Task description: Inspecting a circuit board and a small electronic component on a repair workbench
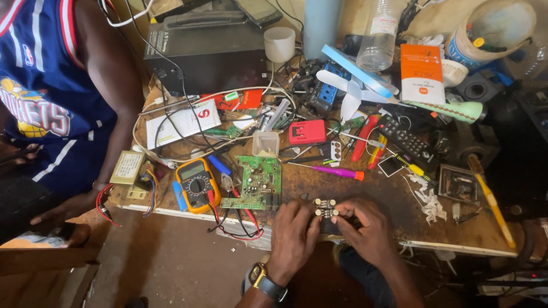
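Both hands pinch a small black part with four white round caps (325, 207) at the near edge of the cluttered workbench (399, 219): the left hand (293, 235) grips its left side, the right hand (365, 225) its right. A green circuit board (254, 182) and a yellow multimeter (197, 184) lie just left

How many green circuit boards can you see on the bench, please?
2: the large green circuit board beside the multimeter, and a narrower green board farther back among the cables. Clutter may hide others.
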